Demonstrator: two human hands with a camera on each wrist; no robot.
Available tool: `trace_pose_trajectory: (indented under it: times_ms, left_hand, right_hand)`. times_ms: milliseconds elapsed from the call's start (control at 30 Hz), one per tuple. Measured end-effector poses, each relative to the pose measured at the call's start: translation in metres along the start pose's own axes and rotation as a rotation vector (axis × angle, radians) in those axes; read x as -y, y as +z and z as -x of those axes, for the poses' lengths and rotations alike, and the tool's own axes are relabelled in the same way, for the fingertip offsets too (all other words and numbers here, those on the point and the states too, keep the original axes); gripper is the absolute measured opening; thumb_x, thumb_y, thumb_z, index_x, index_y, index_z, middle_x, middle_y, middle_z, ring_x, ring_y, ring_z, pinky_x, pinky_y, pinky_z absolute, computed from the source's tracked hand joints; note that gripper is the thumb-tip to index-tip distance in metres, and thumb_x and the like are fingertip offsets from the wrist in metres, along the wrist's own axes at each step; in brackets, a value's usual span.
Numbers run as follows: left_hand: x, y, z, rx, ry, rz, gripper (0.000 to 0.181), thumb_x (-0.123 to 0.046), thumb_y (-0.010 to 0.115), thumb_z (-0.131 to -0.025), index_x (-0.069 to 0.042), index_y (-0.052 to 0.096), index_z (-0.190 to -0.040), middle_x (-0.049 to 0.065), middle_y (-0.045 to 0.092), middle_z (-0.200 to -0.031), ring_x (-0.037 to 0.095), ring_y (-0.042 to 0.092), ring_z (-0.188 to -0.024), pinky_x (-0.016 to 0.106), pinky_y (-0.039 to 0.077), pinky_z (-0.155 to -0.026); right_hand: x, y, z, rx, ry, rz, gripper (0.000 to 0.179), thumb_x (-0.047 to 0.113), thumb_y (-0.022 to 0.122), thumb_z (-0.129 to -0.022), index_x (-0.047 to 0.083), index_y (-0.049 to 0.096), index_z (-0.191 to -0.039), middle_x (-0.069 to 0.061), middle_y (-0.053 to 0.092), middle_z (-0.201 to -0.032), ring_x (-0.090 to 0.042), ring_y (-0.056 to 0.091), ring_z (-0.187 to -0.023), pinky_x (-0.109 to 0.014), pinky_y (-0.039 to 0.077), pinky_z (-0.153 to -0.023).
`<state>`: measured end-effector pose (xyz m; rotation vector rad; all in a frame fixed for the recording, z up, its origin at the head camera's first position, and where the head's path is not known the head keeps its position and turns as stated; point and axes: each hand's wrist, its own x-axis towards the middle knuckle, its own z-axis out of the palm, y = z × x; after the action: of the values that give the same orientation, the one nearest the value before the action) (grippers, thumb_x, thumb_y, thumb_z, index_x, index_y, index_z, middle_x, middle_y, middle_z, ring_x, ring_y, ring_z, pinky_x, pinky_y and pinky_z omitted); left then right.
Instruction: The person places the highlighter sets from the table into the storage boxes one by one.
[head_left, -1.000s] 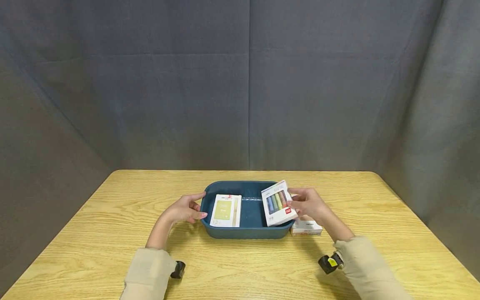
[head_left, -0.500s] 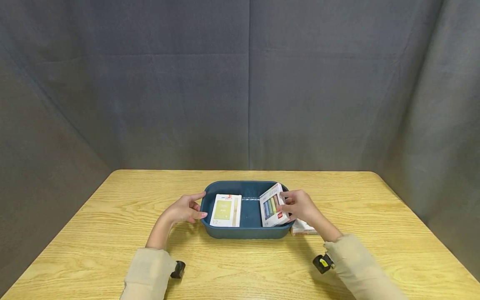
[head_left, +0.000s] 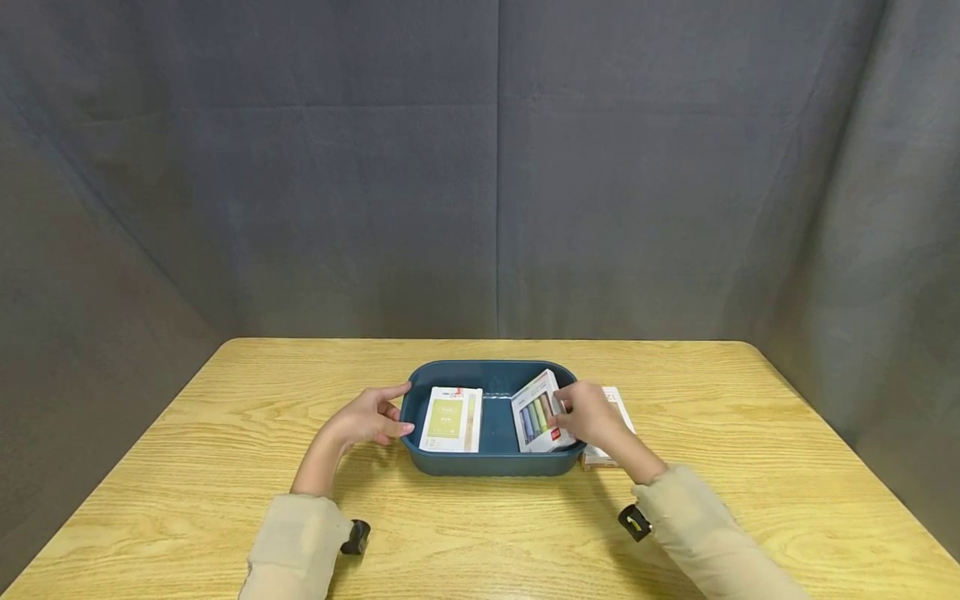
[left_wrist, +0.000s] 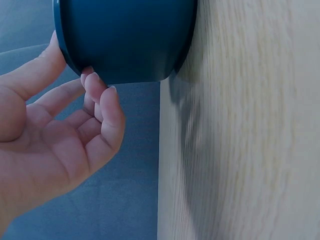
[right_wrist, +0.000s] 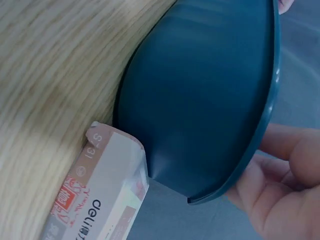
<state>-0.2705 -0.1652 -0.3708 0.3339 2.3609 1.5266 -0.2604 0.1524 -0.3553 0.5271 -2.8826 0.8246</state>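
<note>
A dark blue plastic bin (head_left: pixel 495 465) sits on the table. My left hand (head_left: pixel 371 417) grips its left end, thumb and fingertips at the rim; in the left wrist view the curled fingers (left_wrist: pixel 111 120) meet the outer wall. My right hand (head_left: pixel 588 412) reaches over the right rim and pinches a white windowed box of coloured sticks (head_left: pixel 534 417). That box leans tilted inside the bin's right half. A white box with a green panel (head_left: pixel 447 418) lies flat in the left half. In the right wrist view the held box is hidden behind the bin's wall.
Outside the bin's right end, right against it, lies another white box (right_wrist: pixel 107 187) marked deli, partly under my right hand in the head view. The wooden table (head_left: pixel 480 542) ends at a grey curtain (head_left: pixel 480 208) behind and at both sides.
My right hand has moved left and lowered the windowed box deeper into the bin, tilting it. More of the box outside the bin shows now. The left hand stays put.
</note>
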Motion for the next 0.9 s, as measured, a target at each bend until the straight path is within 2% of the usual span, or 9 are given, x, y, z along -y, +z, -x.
trace_pose_trajectory:
  times_ms: [33, 133, 233, 400, 500, 767, 833, 900]
  left_hand:
    - [0.0001, 0.0, 0.0001, 0.001, 0.001, 0.001, 0.07, 0.001, 0.063, -0.081, 0.003, 0.023, -0.139, 0.005, 0.043, -0.072, 0.015, 0.042, -0.062, 0.032, 0.045, -0.057]
    - [0.0, 0.0, 0.0003, 0.004, 0.004, 0.005, 0.07, 0.001, 0.062, -0.081, 0.003, 0.023, -0.139, 0.005, 0.042, -0.072, 0.015, 0.042, -0.062, 0.032, 0.044, -0.057]
    - [0.0, -0.0002, 0.0002, 0.003, 0.001, 0.001, 0.07, 0.001, 0.063, -0.081, 0.003, 0.023, -0.139, 0.005, 0.042, -0.072, 0.015, 0.042, -0.062, 0.032, 0.044, -0.057]
    - [-0.0001, -0.0005, 0.0002, -0.004, -0.005, -0.002, 0.07, 0.001, 0.063, -0.081, 0.002, 0.024, -0.139, 0.005, 0.042, -0.072, 0.015, 0.042, -0.063, 0.031, 0.044, -0.057]
    - [0.0, -0.0005, 0.0006, 0.0, -0.004, 0.005, 0.07, 0.001, 0.063, -0.081, 0.003, 0.023, -0.139, 0.005, 0.042, -0.072, 0.014, 0.041, -0.062, 0.031, 0.044, -0.056]
    - [-0.0002, -0.0002, 0.0011, 0.005, 0.004, 0.016, 0.071, 0.002, 0.062, -0.081, 0.003, 0.023, -0.139, 0.005, 0.042, -0.071, 0.014, 0.041, -0.062, 0.03, 0.043, -0.055]
    - [0.0, -0.0003, 0.0009, 0.005, 0.006, 0.014, 0.07, 0.002, 0.063, -0.081, 0.003, 0.023, -0.139, 0.005, 0.042, -0.071, 0.014, 0.041, -0.061, 0.03, 0.043, -0.055]
    - [0.0002, -0.0005, 0.0008, 0.008, 0.008, 0.017, 0.07, 0.002, 0.062, -0.081, 0.003, 0.023, -0.139, 0.005, 0.042, -0.071, 0.014, 0.041, -0.061, 0.029, 0.043, -0.054]
  right_hand:
    - [0.0004, 0.0007, -0.0004, -0.009, -0.017, 0.029, 0.006, 0.001, 0.07, -0.074, -0.002, 0.065, -0.075, -0.004, 0.052, -0.059, -0.01, 0.042, -0.049, -0.021, 0.034, -0.044]
    - [-0.0002, 0.0041, -0.0016, -0.024, -0.049, 0.083, 0.024, 0.0, 0.071, -0.072, 0.004, 0.053, -0.057, 0.003, 0.036, -0.05, -0.009, 0.031, -0.047, -0.021, 0.025, -0.043]
    - [0.0003, 0.0072, -0.0024, -0.022, -0.041, 0.103, 0.027, -0.001, 0.071, -0.072, 0.005, 0.052, -0.054, 0.004, 0.034, -0.048, -0.009, 0.032, -0.046, -0.02, 0.026, -0.043]
    - [0.0055, 0.0088, -0.003, -0.004, -0.005, 0.153, 0.041, -0.005, 0.064, -0.075, 0.01, 0.037, -0.047, 0.005, 0.027, -0.047, -0.009, 0.029, -0.046, -0.02, 0.025, -0.045]
    - [0.0083, 0.009, -0.0025, 0.01, 0.011, 0.163, 0.04, -0.007, 0.06, -0.074, 0.01, 0.036, -0.048, 0.004, 0.027, -0.048, -0.01, 0.028, -0.047, -0.02, 0.025, -0.045]
    - [0.0082, 0.0101, -0.0031, 0.049, 0.045, 0.204, 0.023, -0.009, 0.062, -0.073, 0.001, 0.048, -0.058, 0.0, 0.031, -0.054, -0.013, 0.03, -0.052, -0.024, 0.026, -0.049]
    - [0.0079, 0.01, -0.0034, 0.047, 0.042, 0.201, 0.017, -0.008, 0.063, -0.073, -0.001, 0.052, -0.062, 0.0, 0.035, -0.054, -0.013, 0.031, -0.052, -0.024, 0.027, -0.049]
    - [0.0072, 0.0094, -0.0032, 0.038, 0.03, 0.177, 0.005, -0.007, 0.065, -0.074, -0.005, 0.061, -0.072, -0.003, 0.046, -0.057, -0.012, 0.033, -0.051, -0.025, 0.03, -0.049]
